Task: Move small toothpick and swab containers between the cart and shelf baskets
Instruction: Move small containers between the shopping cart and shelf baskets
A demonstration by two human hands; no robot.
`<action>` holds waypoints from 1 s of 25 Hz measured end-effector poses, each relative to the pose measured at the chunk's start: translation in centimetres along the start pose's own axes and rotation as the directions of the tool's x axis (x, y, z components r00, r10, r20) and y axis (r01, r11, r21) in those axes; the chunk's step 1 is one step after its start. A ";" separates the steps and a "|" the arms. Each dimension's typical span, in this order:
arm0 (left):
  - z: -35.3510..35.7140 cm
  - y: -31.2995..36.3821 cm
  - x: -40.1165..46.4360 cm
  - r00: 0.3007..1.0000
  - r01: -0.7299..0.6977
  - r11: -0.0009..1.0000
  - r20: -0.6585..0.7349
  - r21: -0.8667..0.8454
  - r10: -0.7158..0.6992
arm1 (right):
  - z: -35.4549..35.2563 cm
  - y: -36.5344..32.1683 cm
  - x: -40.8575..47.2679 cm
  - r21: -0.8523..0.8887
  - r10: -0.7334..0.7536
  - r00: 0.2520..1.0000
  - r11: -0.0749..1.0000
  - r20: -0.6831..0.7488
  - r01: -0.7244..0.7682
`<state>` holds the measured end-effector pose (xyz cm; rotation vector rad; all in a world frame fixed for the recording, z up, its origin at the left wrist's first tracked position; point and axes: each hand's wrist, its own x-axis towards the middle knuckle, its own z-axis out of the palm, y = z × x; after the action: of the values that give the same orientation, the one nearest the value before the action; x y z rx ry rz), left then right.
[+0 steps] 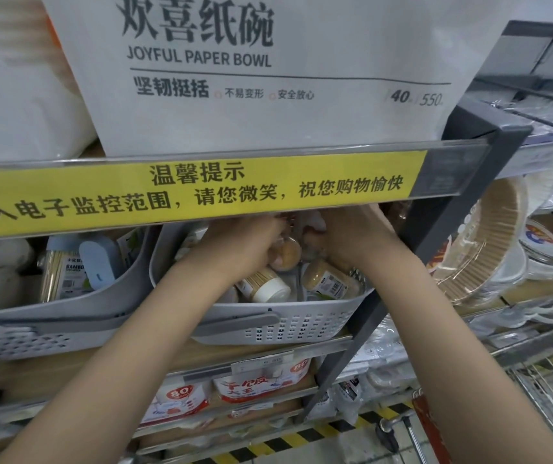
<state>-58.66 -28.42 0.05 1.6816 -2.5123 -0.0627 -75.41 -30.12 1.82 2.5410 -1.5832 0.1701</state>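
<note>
A toothpick jar [285, 254] sits in the left hand [251, 244], fingers curled round it, above the grey basket [288, 324] on the shelf. The right hand [352, 237] reaches in just beside it, knuckles up, wrist bent down; its fingertips are hidden behind the jar and the yellow strip [194, 192], so I cannot tell what it grips. Both forearms rise steeply from below and meet over the basket. Two more jars [330, 279] lie on their sides inside the basket, under the hands. Left of the basket stands a second basket [33, 329] holding a bamboo pack [62, 269]. Right of it, paper plates [489, 242] are stacked.
</note>
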 end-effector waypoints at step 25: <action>0.0 5.4 8.7 0.661 0.013 0.999 0.750 -0.045 0.025 | 1.1 -2.3 -16.9 0.608 0.550 0.714 0.763 -0.432 -0.220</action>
<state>-66.88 -34.41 1.19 1.8977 -3.0048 -1.0255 -80.76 -14.39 -2.30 2.0145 -1.9411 1.4805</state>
